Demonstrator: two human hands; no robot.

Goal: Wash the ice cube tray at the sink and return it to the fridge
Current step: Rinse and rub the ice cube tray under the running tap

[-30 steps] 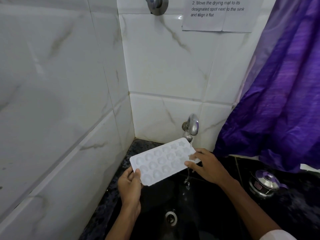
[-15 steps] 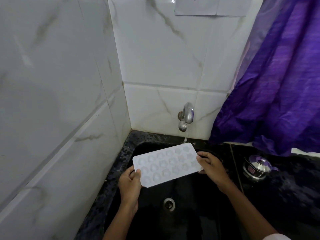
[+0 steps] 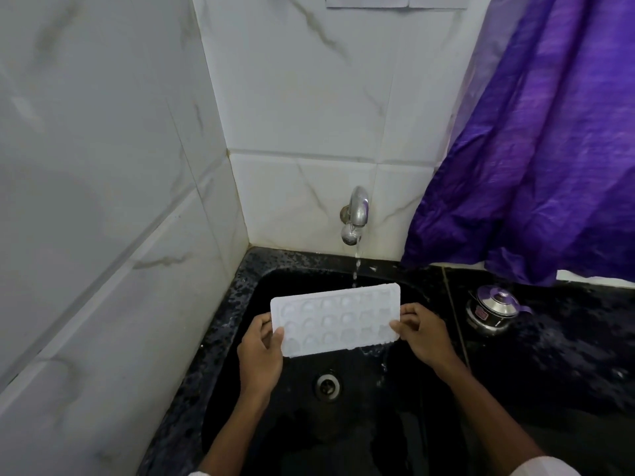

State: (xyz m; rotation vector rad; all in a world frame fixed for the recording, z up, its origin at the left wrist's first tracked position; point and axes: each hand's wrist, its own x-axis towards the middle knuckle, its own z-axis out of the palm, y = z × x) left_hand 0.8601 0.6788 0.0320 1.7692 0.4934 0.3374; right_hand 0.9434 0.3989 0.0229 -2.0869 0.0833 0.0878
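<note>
Ice cube tray has levelled over the black sink (marble walls), left hand and right hand gripping its ends.

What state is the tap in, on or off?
On: a thin stream of water falls from the tap onto the far edge of the tray.

Home kitchen: black sink, wall tap, pressure cooker.

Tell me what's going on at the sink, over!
Left hand and right hand each grip an end of the ice cube tray. Tray over the black sink, tap water hitting its far edge. Nothing in the way.
</note>
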